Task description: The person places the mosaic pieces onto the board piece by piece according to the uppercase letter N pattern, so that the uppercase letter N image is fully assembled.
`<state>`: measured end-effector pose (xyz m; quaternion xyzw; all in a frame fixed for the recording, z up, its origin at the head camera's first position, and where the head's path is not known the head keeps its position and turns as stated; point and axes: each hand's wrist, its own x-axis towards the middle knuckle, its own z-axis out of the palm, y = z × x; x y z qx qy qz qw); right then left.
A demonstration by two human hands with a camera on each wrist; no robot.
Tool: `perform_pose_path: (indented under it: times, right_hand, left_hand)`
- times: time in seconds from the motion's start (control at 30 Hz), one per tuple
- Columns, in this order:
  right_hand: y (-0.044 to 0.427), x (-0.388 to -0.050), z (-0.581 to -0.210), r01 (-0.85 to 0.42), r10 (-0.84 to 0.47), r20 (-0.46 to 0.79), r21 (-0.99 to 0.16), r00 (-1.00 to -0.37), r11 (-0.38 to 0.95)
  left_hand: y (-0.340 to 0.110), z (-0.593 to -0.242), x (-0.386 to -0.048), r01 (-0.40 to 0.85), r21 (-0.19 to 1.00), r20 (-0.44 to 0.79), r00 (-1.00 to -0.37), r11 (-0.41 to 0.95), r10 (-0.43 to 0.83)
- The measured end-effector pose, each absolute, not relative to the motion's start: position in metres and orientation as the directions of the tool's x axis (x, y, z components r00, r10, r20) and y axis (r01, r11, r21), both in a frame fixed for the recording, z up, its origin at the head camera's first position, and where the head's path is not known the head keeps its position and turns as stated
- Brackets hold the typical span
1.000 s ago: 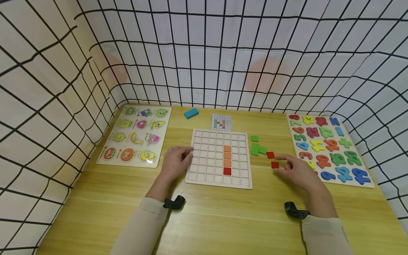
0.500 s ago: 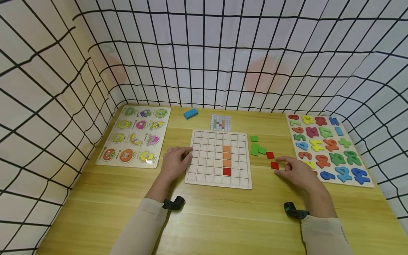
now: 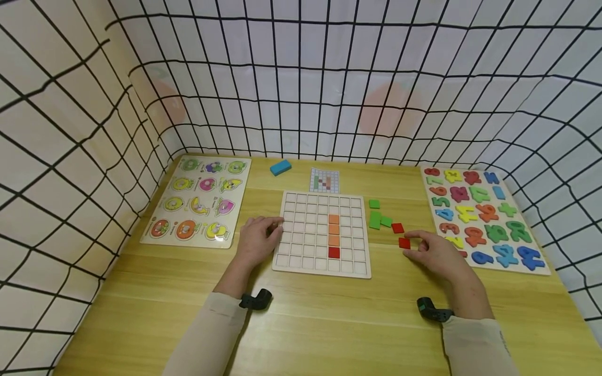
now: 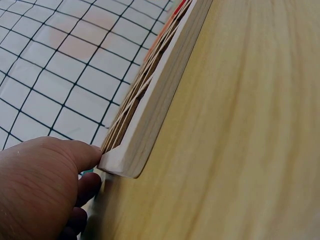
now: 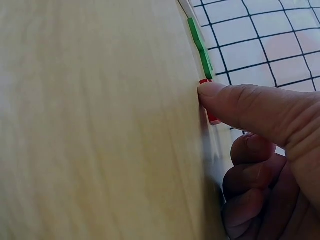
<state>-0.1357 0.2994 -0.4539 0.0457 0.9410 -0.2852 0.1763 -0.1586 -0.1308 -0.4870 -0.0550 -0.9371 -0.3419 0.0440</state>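
Note:
The left hand (image 3: pixel 257 241) touches the left edge of a wooden grid board (image 3: pixel 296 261); in the left wrist view, a digit of the hand (image 4: pixel 40 185) meets the board's corner (image 4: pixel 117 161). Four squares of one board column are filled: orange tiles (image 3: pixel 333 230) above a red tile (image 3: pixel 334 253). The right hand (image 3: pixel 439 256) lies low on the table, its thumb and index finger apart around a loose red tile (image 3: pixel 404 243). Another red tile (image 3: pixel 397 228) lies beyond it. In the right wrist view, the right thumb partly covers red (image 5: pixel 213 117); the other fingers are curled.
Green pieces (image 3: pixel 374 220) lie right of the board. A printed pattern card (image 3: pixel 324 180) and a blue block (image 3: pixel 280 167) sit behind it. A fruit puzzle (image 3: pixel 188 208) stands left, a number puzzle (image 3: pixel 486 219) right. A black wire grid (image 3: pixel 301 68) surrounds the table.
The right index fingertip has come slightly nearer the front loose red tile. The left hand stays at the board's edge, and the tiles have not visibly moved.

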Motion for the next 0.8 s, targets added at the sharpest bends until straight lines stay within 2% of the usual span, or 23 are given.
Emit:
perform_pose_path:
  times: [0.43, 0.8]
  right_hand:
    - [0.299, -0.137, -0.458, 0.195, -0.003, -0.351, -0.528, -0.937, 0.826]
    - [0.274, -0.14, -0.444, 0.077, -0.093, -0.289, -0.527, -0.953, 0.847]
  left_hand:
    - [-0.131, -0.488, -0.159, 0.14, 0.636, 0.134, -0.989, 0.759, 0.07]
    - [-0.131, -0.487, -0.158, 0.137, 0.637, 0.129, -0.989, 0.758, 0.071]
